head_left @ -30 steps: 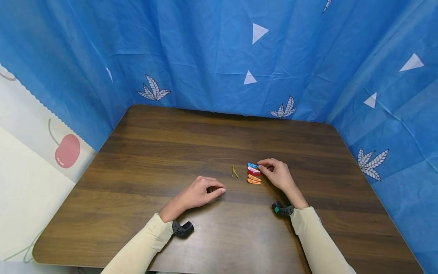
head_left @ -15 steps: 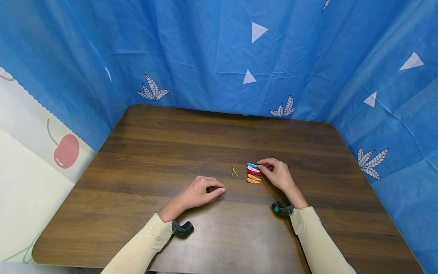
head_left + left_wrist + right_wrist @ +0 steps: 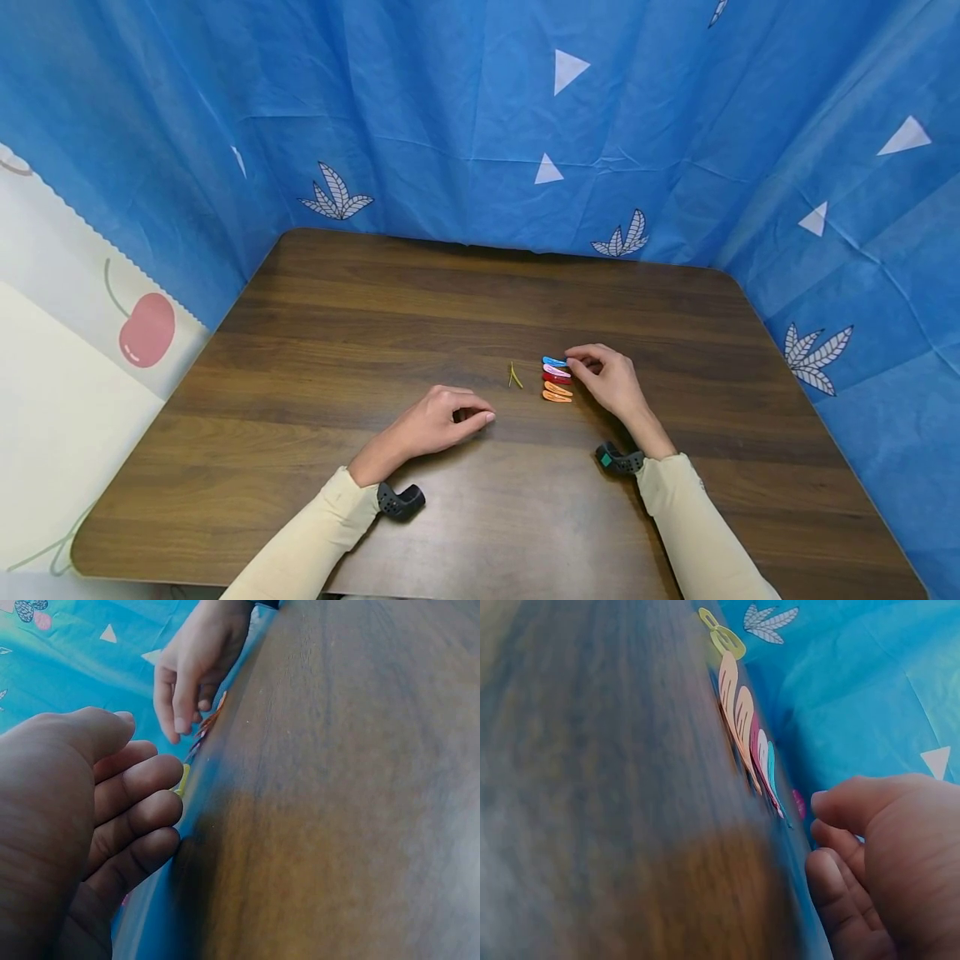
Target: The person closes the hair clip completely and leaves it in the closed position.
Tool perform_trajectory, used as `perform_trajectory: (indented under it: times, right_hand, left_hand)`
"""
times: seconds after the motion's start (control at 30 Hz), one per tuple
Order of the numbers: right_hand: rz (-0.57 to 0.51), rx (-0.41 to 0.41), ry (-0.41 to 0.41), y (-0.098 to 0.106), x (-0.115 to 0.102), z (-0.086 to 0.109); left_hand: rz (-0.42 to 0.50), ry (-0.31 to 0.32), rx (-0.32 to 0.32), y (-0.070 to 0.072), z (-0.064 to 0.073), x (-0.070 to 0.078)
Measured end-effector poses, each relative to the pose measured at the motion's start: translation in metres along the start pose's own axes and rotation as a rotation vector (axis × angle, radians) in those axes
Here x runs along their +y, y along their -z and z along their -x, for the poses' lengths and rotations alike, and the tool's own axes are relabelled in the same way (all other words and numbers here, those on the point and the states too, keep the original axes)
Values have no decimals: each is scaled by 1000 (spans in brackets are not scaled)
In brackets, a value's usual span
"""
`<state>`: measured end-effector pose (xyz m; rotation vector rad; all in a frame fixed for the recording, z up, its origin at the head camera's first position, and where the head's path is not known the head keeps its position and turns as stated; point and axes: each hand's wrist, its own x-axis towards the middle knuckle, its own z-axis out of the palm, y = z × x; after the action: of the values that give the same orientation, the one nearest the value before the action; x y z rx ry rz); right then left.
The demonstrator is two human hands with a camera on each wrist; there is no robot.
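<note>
Several snap hair clips lie side by side in a column on the table: a blue hair clip [image 3: 553, 362] at the far end, then a pink hair clip [image 3: 556, 372], a red hair clip [image 3: 555, 378] and two orange hair clips [image 3: 557, 392]. Left of them a yellow hair clip [image 3: 514, 376] stands with its two parts spread. Beside the blue clip's narrow end is my right hand [image 3: 609, 379], loosely bent; the right wrist view shows its thumb and fingers apart, nothing between them. My left hand [image 3: 441, 421] rests nearer me, loosely curled and holding nothing.
The brown wooden table [image 3: 375, 308] has rounded corners. A blue curtain [image 3: 465, 125] hangs along its back and right sides, and a pale patterned cloth [image 3: 82, 333] hangs at the left. Each wrist carries a black camera band [image 3: 401, 502].
My right fingertips have shifted very slightly up and right, off the blue hair clip's end. My left hand and the hair clips have stayed in place.
</note>
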<state>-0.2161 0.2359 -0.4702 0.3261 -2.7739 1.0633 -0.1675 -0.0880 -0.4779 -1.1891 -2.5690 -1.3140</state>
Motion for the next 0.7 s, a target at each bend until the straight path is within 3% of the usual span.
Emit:
perform_trajectory:
  times: [0.7]
  right_hand:
    - [-9,0,119,-7,-22,6]
  left_hand:
    - [-3,-10,5,0,0,1]
